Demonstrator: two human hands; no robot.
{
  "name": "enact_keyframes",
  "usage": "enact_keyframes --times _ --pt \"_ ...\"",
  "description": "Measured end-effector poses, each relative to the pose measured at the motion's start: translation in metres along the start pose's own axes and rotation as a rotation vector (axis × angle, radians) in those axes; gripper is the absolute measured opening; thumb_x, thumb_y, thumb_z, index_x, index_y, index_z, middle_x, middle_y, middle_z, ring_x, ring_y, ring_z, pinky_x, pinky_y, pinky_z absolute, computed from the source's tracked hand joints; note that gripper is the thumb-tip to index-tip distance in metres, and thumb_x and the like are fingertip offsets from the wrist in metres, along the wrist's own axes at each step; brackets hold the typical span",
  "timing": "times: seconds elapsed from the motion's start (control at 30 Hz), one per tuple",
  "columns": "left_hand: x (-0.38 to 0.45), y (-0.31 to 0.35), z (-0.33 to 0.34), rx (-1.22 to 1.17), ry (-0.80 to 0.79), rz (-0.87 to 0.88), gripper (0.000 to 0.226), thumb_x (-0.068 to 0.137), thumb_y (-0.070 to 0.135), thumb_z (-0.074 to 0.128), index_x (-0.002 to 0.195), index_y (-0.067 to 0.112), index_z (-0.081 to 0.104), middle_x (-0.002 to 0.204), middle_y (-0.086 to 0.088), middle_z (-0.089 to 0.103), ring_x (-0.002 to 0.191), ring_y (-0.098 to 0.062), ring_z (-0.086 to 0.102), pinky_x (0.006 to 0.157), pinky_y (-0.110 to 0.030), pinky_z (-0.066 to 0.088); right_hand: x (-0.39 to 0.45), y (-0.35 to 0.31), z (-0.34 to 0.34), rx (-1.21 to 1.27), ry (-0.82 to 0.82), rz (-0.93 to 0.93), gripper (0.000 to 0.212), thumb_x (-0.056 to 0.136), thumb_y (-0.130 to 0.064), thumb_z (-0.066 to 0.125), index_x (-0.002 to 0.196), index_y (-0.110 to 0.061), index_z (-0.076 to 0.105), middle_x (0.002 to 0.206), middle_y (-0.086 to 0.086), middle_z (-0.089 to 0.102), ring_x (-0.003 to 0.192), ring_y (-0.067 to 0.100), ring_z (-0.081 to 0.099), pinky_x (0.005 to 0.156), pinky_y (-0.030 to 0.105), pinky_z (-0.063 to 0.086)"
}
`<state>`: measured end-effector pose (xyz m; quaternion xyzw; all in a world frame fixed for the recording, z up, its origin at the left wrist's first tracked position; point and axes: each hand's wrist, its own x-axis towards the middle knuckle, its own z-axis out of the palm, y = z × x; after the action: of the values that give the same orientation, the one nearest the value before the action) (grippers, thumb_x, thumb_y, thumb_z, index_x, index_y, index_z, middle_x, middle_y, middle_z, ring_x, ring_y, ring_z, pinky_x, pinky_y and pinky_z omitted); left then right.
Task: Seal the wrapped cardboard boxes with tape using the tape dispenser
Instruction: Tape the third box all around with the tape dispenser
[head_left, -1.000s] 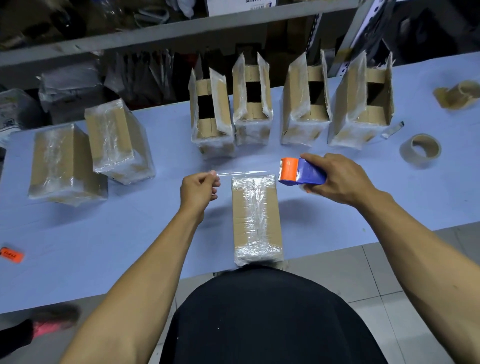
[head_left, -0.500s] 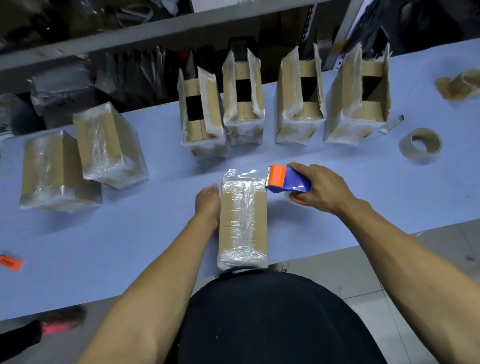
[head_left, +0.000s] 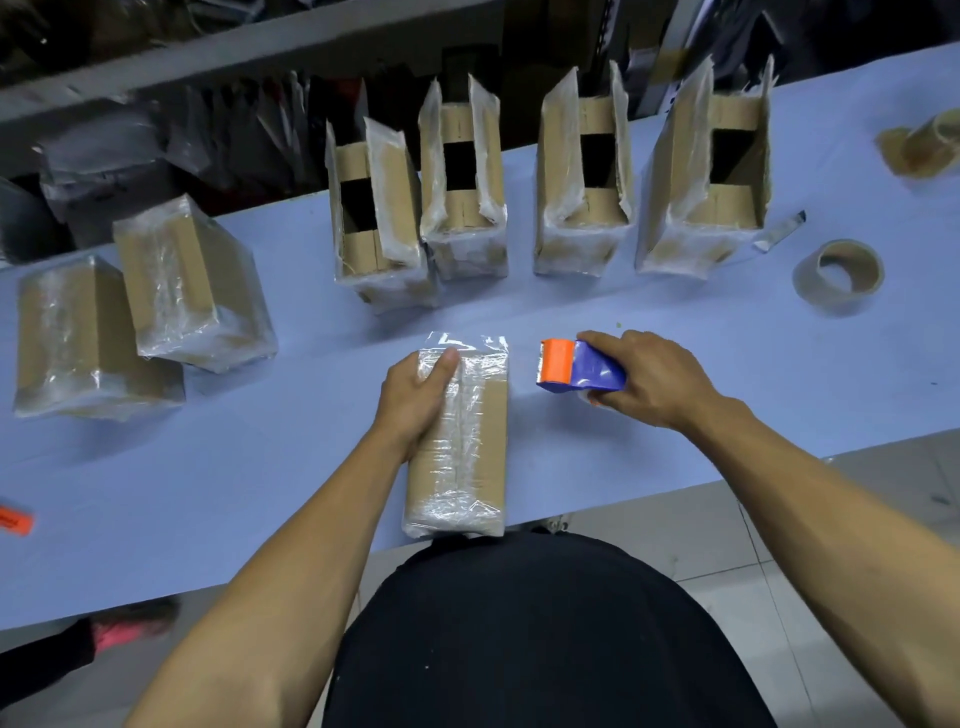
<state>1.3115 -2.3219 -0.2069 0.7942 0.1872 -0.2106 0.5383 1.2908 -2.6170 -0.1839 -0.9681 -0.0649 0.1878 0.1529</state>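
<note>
Our left hand (head_left: 415, 402) lies flat on the box (head_left: 457, 441), palm on its left half, thumb stretched toward the far end, nothing gripped. The box sits at the near edge of the table (head_left: 208, 493), right in front of us, its long axis running twelve to six. A loose flap of clear tape (head_left: 465, 343) sticks up over the far end, at twelve o'clock from the pressing hand.

Our right hand (head_left: 654, 379) is wrapped tight around the dispenser (head_left: 582, 366), fingers curled over the blue body, the orange nose pointing to nine o'clock. The dispenser stands at three o'clock from the box's far end, near but apart; we see no tape strung between them.

So the flap is what the next move turns on, and the left hand is nearer to it, almost touching. We judge that smoothing it down over the far end falls to the left, along the long axis, while the right keeps the dispenser clear.

At twelve o'clock four open boxes (head_left: 465, 182) stand in a row, flaps up. At ten o'clock two wrapped boxes (head_left: 187, 280) lie closed. A spare roll (head_left: 837, 275) rests at two o'clock.
</note>
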Motion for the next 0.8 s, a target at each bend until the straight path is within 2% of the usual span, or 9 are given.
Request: enact_keyframes --times 0.07,0.17,0.27,0.33,0.43,0.57,0.67,0.73,0.8 --pt "-0.001 0.001 0.000 0.010 0.008 -0.004 0.051 0.076 0.071 0.061 0.094 0.025 0.070 0.096 0.001 0.076 0.091 -0.021 0.073 0.090 -0.050 0.058 0.011 -0.023 0.003 -0.134 0.026 -0.015 0.060 0.082 -0.039 0.068 0.138 -0.031 0.047 0.101 0.008 0.060 0.094 0.031 0.058 0.072 0.034 0.041" --pt "-0.002 0.004 0.001 0.030 0.004 0.002 0.057 0.074 0.074 0.061 0.101 0.025 0.070 0.098 0.004 0.076 0.091 -0.017 0.073 0.089 -0.049 0.059 0.029 -0.061 0.001 -0.344 0.078 0.004 0.045 0.077 -0.021 0.065 0.120 -0.022 0.053 0.090 0.009 0.057 0.083 0.032 0.056 0.067 0.033 0.030" --pt "-0.003 0.004 0.001 0.017 -0.013 0.010 0.058 0.074 0.074 0.062 0.108 0.028 0.070 0.102 0.006 0.076 0.093 -0.016 0.073 0.091 -0.049 0.058 0.040 -0.087 0.007 -0.473 0.050 0.040 0.038 0.074 -0.012 0.066 0.110 -0.017 0.055 0.094 0.009 0.059 0.087 0.031 0.058 0.071 0.035 0.030" --pt "-0.003 0.005 0.001 0.005 -0.015 -0.006 0.065 0.071 0.075 0.063 0.115 0.029 0.069 0.109 0.006 0.075 0.100 -0.016 0.072 0.096 -0.048 0.056 0.042 -0.083 0.014 -0.451 0.040 0.110 0.050 0.077 -0.015 0.068 0.124 -0.016 0.051 0.104 0.012 0.059 0.097 0.033 0.057 0.078 0.037 0.036" --pt "-0.004 0.004 0.002 -0.018 0.050 -0.029 0.073 0.066 0.074 0.067 0.124 0.030 0.064 0.122 0.006 0.069 0.113 -0.015 0.066 0.102 -0.044 0.052 0.037 -0.063 0.024 -0.414 0.084 0.277 0.078 0.081 -0.018 0.067 0.148 -0.013 0.028 0.115 0.016 0.053 0.103 0.035 0.052 0.083 0.041 0.040" --pt "-0.005 -0.001 -0.001 -0.119 0.133 -0.006 0.066 0.082 0.052 0.077 0.137 0.021 0.058 0.138 0.001 0.062 0.126 -0.012 0.058 0.110 -0.035 0.046 0.040 -0.073 0.048 -0.195 0.008 0.267 0.082 0.086 -0.009 0.058 0.154 -0.009 0.013 0.128 0.023 0.044 0.111 0.038 0.046 0.090 0.041 0.036" --pt "-0.006 -0.006 -0.005 -0.114 0.190 0.029 0.053 0.086 0.042 0.076 0.133 0.021 0.062 0.135 0.005 0.062 0.126 -0.009 0.057 0.098 -0.017 0.044 0.036 -0.083 0.057 -0.102 -0.058 0.257 0.080 0.089 -0.006 0.054 0.156 -0.007 0.010 0.130 0.024 0.043 0.112 0.038 0.047 0.091 0.039 0.036" --pt "-0.007 -0.008 -0.008 -0.111 0.225 0.062 0.032 0.087 0.040 0.076 0.116 0.029 0.066 0.121 0.010 0.068 0.117 -0.009 0.062 0.092 -0.017 0.048 0.030 -0.086 0.055 0.039 0.082 0.287 0.067 0.093 -0.007 0.051 0.154 -0.009 0.025 0.129 0.024 0.045 0.113 0.039 0.046 0.093 0.039 0.038" --pt "-0.008 -0.010 -0.010 -0.142 0.206 0.073 0.016 0.089 0.038 0.073 0.103 0.033 0.068 0.108 0.011 0.072 0.105 -0.010 0.068 0.094 -0.032 0.056 0.023 -0.098 0.051 0.401 0.308 0.259 0.043 0.096 -0.008 0.049 0.139 -0.010 0.053 0.123 0.018 0.057 0.111 0.033 0.052 0.089 0.032 0.040"
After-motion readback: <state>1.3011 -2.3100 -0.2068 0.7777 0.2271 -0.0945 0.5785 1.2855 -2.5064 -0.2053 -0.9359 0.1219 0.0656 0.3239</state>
